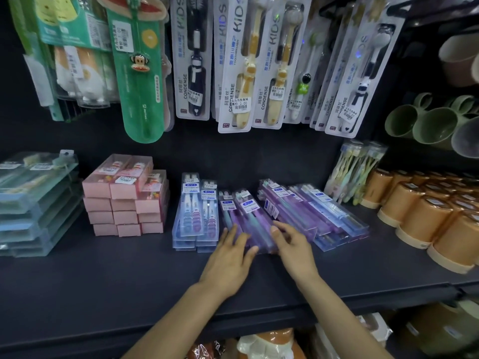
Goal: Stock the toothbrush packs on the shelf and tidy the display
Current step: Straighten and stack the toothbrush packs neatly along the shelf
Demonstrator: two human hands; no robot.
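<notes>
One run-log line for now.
left hand flat on purple packs | right hand at their near end | shelf

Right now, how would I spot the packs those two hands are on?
Find the dark shelf under the hanging kids' toothbrushes. Between the pink boxes on the left and the orange cups on the right lie flat clear packs. The purple packs sit mid-shelf under the left hand and right hand, beside blue-white ones.
</notes>
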